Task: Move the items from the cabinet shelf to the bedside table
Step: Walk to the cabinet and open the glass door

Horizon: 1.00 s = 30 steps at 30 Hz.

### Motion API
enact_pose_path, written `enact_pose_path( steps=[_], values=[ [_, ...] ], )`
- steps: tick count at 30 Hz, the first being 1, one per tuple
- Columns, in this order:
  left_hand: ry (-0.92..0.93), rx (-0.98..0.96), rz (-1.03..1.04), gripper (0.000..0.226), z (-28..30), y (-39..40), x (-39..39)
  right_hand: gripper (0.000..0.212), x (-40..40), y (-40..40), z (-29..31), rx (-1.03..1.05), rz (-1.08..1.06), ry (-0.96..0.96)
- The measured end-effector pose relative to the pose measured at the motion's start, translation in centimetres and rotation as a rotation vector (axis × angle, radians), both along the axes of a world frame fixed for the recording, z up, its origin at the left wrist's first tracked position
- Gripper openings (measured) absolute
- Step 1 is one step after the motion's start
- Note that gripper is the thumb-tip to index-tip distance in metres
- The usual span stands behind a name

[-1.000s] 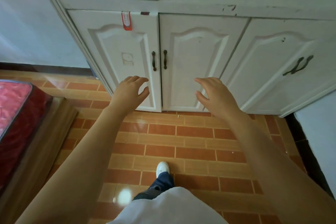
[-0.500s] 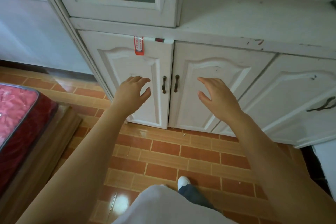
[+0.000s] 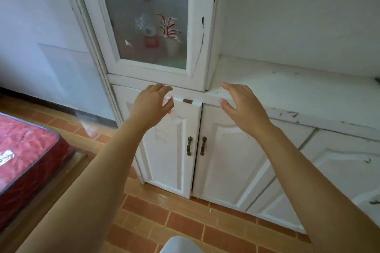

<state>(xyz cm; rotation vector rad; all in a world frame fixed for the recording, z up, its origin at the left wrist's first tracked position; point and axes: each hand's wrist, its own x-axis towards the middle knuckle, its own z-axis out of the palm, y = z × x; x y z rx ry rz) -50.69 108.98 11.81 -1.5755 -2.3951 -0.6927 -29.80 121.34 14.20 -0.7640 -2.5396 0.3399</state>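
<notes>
A tall white cabinet with a closed glass door [image 3: 144, 16] stands straight ahead. Behind the glass, on a shelf, I make out a clear plastic bottle with a red label [image 3: 149, 26] and a small white pot holding a pink-and-white plant [image 3: 171, 39]; both are hazy through the pane. My left hand [image 3: 153, 102] hovers just below the glass door, fingers apart and empty. My right hand [image 3: 239, 104] is raised at the edge of the white counter [image 3: 287, 88], also spread and holding nothing. The bedside table is out of view.
Below are shut lower cabinet doors with dark handles [image 3: 196, 146]. A red mattress on a wooden bed frame [image 3: 22, 154] lies at the left. The floor is orange-brown tile [image 3: 164, 217]. A white wall [image 3: 37, 26] runs left of the cabinet.
The view has tilted upward, bringing the glass door and the shelf items into sight. Both hands have risen from in front of the lower doors to counter height.
</notes>
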Motion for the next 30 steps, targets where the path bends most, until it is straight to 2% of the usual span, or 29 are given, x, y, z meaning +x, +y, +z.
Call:
enact_pose_path(
  steps=[8, 14, 21, 25, 30],
  values=[
    [0.088, 0.116, 0.029, 0.038, 5.8, 4.2, -1.6, 0.047, -3.1, 4.4, 4.9, 0.068, 0.059, 0.137],
    [0.122, 0.208, 0.012, 0.040, 8.9, 7.1, -2.3, 0.047, -5.0, 7.5, 6.9, 0.100, 0.083, 0.163],
    [0.178, 0.233, 0.049, 0.077, 11.0, 10.6, -2.5, 0.062, -6.7, 10.7, 6.4, -0.011, 0.166, 0.006],
    [0.268, 0.249, 0.035, 0.082, 12.4, 12.3, -2.7, 0.067, -7.9, 11.6, 6.0, -0.031, 0.197, -0.024],
    [0.280, 0.258, 0.007, 0.083, 13.2, 14.1, -2.6, 0.072, -8.9, 12.1, 6.0, -0.001, 0.222, -0.024]
  ],
)
